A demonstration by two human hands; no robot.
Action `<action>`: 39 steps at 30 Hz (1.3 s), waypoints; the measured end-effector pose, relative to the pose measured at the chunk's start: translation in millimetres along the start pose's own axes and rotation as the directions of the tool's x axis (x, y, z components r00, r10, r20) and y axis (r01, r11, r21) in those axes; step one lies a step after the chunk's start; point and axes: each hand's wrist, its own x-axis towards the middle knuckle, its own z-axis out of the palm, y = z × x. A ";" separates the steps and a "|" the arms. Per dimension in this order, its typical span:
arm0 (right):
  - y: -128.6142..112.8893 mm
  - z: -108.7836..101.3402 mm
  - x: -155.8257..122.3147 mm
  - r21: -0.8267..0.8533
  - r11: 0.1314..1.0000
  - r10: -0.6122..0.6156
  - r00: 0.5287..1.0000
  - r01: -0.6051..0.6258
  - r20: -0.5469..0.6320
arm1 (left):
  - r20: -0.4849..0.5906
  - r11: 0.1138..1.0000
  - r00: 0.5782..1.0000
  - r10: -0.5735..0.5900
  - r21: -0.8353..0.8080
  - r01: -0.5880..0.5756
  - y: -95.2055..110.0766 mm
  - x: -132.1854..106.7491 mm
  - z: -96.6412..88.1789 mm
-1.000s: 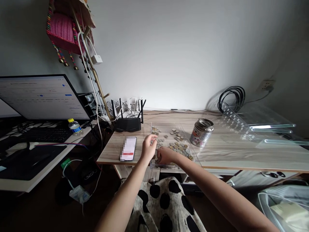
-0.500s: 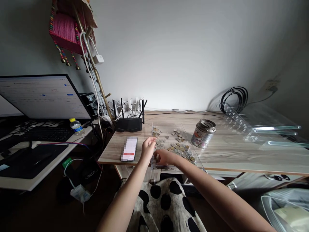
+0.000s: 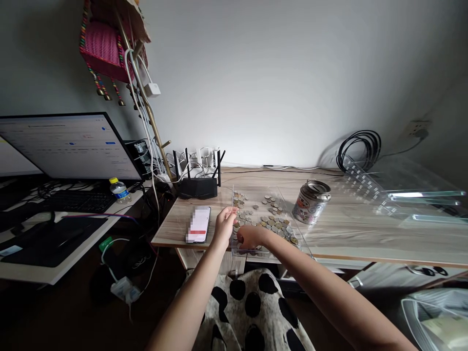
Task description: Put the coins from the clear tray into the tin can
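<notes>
Several silver and brass-coloured coins [image 3: 275, 226] lie in loose groups in a shallow clear plastic tray [image 3: 283, 195] on the desk. Over the tray's left edge is my left hand [image 3: 224, 226], thumb and fingers pinched together; whatever they hold is too small to make out. Close beside it, to the right, my right hand [image 3: 252, 237] reaches down among the coins at the tray's near left. Its fingers are curled, and their tips are hidden from me. A printed metal can [image 3: 311, 202] with a slotted lid stands right of the tray.
A phone [image 3: 198, 224] lies left of the tray, with a black router [image 3: 198, 187] behind it. Clear plastic panels [image 3: 413, 195] and a coil of black cable [image 3: 358, 152] occupy the desk's right side. A monitor [image 3: 69, 146] and bottle [image 3: 120, 191] stand on the left desk.
The whole view has shifted slightly, so everything sits a little further right. Both hands keep nearly the same place and pose at the tray's left side.
</notes>
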 end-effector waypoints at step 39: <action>106.5 -74.9 -111.4 0.507 0.862 0.471 0.346 0.016 -0.812 | 0.273 0.515 0.806 -0.524 -0.653 0.556 -42.6 -4.7 65.8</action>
